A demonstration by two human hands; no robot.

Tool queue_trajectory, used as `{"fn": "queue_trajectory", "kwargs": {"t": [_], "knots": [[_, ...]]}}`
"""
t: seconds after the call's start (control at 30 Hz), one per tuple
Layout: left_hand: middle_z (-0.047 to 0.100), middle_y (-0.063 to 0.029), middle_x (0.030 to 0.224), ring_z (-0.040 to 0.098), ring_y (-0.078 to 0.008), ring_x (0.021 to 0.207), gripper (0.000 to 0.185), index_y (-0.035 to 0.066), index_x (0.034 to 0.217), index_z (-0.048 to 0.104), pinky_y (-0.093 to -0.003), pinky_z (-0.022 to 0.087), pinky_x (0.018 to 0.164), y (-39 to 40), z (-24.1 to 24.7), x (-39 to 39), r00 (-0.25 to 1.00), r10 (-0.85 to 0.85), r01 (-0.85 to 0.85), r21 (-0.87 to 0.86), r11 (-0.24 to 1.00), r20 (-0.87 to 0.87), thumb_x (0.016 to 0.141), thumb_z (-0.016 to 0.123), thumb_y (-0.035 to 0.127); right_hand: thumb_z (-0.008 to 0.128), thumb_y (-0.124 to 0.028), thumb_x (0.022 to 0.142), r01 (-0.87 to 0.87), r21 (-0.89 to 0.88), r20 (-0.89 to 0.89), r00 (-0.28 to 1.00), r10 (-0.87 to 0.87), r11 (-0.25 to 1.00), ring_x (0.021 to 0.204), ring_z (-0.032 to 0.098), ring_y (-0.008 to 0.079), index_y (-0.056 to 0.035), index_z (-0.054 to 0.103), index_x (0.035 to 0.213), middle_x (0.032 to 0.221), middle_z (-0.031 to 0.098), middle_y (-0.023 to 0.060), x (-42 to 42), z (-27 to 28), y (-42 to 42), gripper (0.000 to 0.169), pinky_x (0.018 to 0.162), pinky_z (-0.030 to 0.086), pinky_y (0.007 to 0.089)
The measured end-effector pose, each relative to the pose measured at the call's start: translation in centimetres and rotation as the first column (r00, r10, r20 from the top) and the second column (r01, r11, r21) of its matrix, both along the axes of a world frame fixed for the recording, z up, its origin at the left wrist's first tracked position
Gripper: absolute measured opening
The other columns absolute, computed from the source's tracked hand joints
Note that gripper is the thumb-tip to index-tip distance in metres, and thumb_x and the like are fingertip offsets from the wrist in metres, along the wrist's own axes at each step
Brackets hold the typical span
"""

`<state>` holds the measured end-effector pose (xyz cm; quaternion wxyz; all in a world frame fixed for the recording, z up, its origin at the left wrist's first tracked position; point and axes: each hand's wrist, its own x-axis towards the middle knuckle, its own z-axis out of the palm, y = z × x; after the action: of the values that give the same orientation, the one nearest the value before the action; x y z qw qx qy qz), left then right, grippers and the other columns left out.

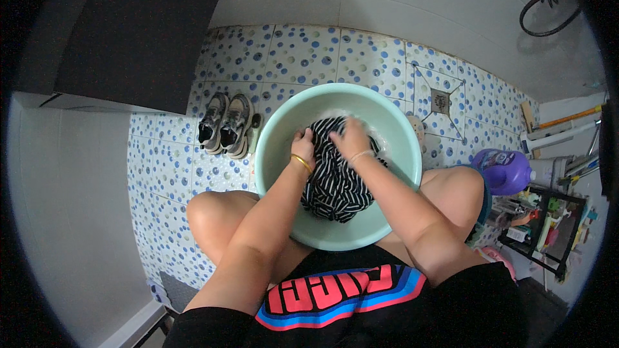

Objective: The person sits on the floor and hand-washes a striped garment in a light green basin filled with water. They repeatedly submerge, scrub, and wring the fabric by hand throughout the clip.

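A light green plastic basin (271, 130) stands between my knees, with some foam near its far inside wall. Wet-looking black cloth with white stripes (333, 193) lies bunched in it. My left hand (303, 146), a gold-coloured bangle at its wrist, grips the left edge of the cloth with the thumb uppermost. Over the upper right of the cloth is my right hand (354, 141), motion-blurred, its thumb apart from the fingers. A pale band circles that wrist. Whether the right fingers pinch any fabric cannot be made out.
Sneakers (226, 125) sit left of the basin on the dotted tile floor (300, 53). A floor drain (440, 101) lies beyond at right. Nearer my right knee are a purple detergent jug (503, 171) and a black rack (541, 232) of bottles. A dark cabinet (140, 34) overhangs the left.
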<state>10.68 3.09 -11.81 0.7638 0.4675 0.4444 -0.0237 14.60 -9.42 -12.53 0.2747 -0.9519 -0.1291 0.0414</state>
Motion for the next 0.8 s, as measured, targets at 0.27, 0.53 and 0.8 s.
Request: {"fn": "queue_trajectory", "kwargs": {"t": [0.27, 0.53, 0.8], "knots": [[0.056, -0.0077, 0.102, 0.052, -0.0181, 0.091, 0.027, 0.004, 0.112, 0.050, -0.0325, 0.042, 0.081, -0.6, -3.8, -0.6, 0.989, -0.072, 0.079, -0.058, 0.995, 0.126, 0.091, 0.041, 0.019, 0.045, -0.005, 0.074, -0.003, 0.031, -0.393, 0.920, 0.015, 1.000, 0.091, 0.050, 0.0404, 0.0003, 0.047, 0.104, 0.098, 0.051, 0.0259, 0.5, 3.2, 1.7, 0.030, 0.079, 0.042, 0.0427], [0.057, -0.0089, 0.082, 0.054, -0.0211, 0.071, 0.032, -0.001, 0.089, 0.054, -0.0344, 0.046, 0.065, 1.6, -6.5, -1.5, 0.932, -0.212, 0.315, -0.371, 0.874, 0.293, 0.090, 0.042, 0.029, 0.046, -0.024, 0.085, -0.296, 0.238, -0.079, 0.944, 0.322, 0.925, 0.065, 0.056, 0.0343, -0.0019, 0.047, 0.092, 0.088, 0.052, 0.0204, -7.7, 7.0, 2.9, 0.023, 0.056, 0.048, 0.0407], [0.060, -0.0100, 0.086, 0.055, -0.0201, 0.073, 0.033, 0.001, 0.096, 0.057, -0.0345, 0.043, 0.064, -2.3, 1.5, -0.4, 0.977, -0.178, 0.145, -0.238, 0.960, -0.122, 0.086, 0.042, 0.028, 0.037, -0.023, 0.088, -0.075, 0.044, 0.017, 0.997, 0.075, 0.996, 0.068, 0.059, 0.0323, -0.0005, 0.058, 0.072, 0.071, 0.059, 0.0192, -1.8, 5.1, 1.4, 0.035, 0.063, 0.049, 0.0395]]}}
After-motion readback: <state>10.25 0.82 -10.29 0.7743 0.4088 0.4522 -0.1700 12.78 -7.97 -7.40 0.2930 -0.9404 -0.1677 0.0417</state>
